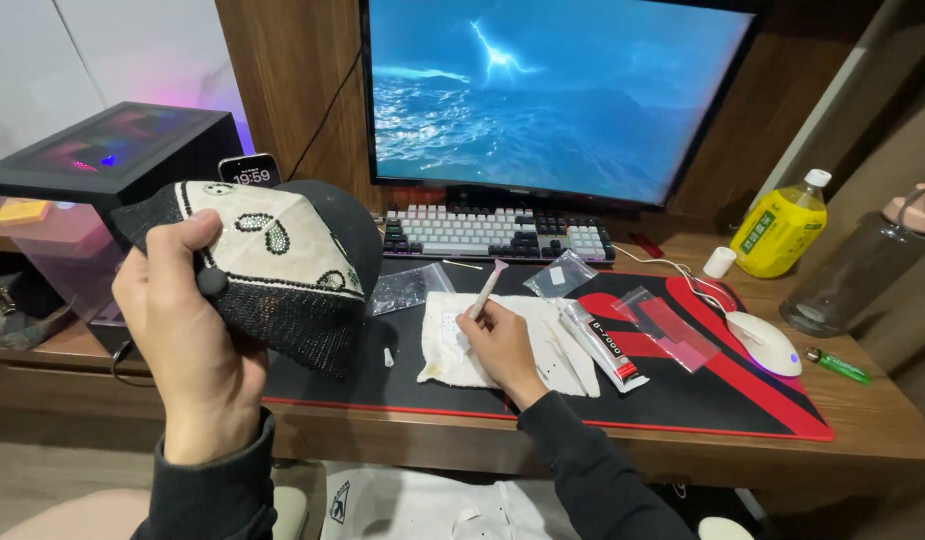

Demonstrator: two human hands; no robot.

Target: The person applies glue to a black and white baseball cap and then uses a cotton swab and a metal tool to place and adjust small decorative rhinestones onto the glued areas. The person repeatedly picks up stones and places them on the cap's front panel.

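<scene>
The left hand [197,330] grips a black cap [272,265] at frame left, partly covered with stones. The right hand [502,345] pinches a white pick-up pen [485,290] over the cloth [442,350]; much black surface remains bare.

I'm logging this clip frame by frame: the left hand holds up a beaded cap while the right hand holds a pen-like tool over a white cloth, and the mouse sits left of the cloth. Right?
Not quite. The head view shows the mouse right of the cloth, not left. The rest stands: left hand holds up the cap, right hand holds the tool over the cloth.
</scene>
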